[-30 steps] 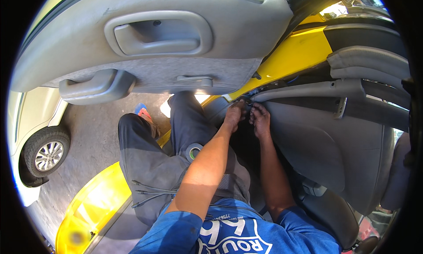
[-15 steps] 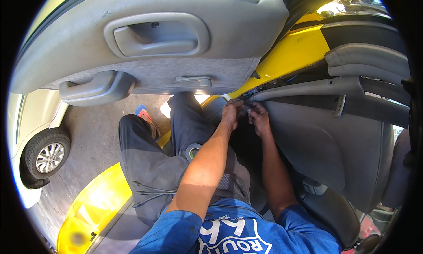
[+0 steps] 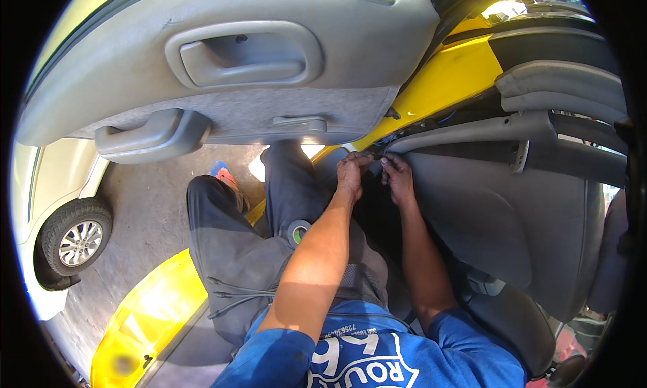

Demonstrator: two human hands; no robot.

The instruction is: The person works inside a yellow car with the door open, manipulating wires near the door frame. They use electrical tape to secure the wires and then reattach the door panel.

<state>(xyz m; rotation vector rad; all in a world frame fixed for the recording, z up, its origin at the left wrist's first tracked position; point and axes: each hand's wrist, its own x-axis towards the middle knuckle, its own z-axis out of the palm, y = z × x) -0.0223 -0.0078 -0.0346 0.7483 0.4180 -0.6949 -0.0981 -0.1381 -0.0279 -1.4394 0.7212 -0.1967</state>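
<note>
The person wears a royal-blue short-sleeved T-shirt [image 3: 465, 361] with a white print [image 3: 381, 373] across the chest: a shield-shaped outline with big, bold characters inside and small lettering on its far side. The left sleeve [image 3: 286, 351] is a sunlit, brighter blue with darker smudges or shadow; the right sleeve [image 3: 448, 324] looks deeper in tone. The forearms, left hand [image 3: 349, 174] and right hand [image 3: 399, 176] are bare. The loose trousers [image 3: 232, 253] are charcoal grey, creased and dusty-looking. Dark mesh fabric [image 3: 354, 277] shows at the waist. Slim grey cables [image 3: 242, 295] with tapered ends lie to its left. One shoe [image 3: 226, 176] is orange-red, blue at the far end.
</note>
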